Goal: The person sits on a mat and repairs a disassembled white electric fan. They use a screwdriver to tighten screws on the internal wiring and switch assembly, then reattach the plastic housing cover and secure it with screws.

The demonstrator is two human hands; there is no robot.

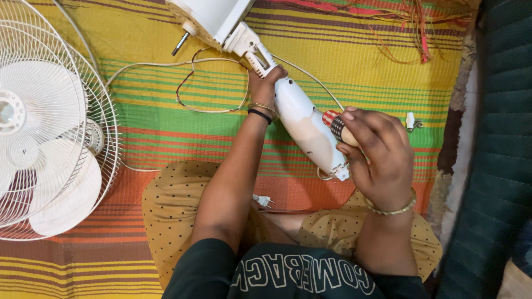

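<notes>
A white fan neck housing (303, 124) lies slanted across my lap, joined at its upper end to the white motor body (213, 19). My left hand (265, 83) grips the housing near its upper joint. My right hand (377, 158) holds a screwdriver by its striped handle (335, 124), pressed against the side of the housing. The screwdriver's tip is hidden behind the housing.
A white wire fan grille with blades (47, 119) lies on the left of the striped mat (166, 124). White and red-black wires (191, 88) loop across the mat, a white plug (263, 200) rests by my knee, a small white part (411, 122) lies right, dark green bedding (499, 138) borders the right.
</notes>
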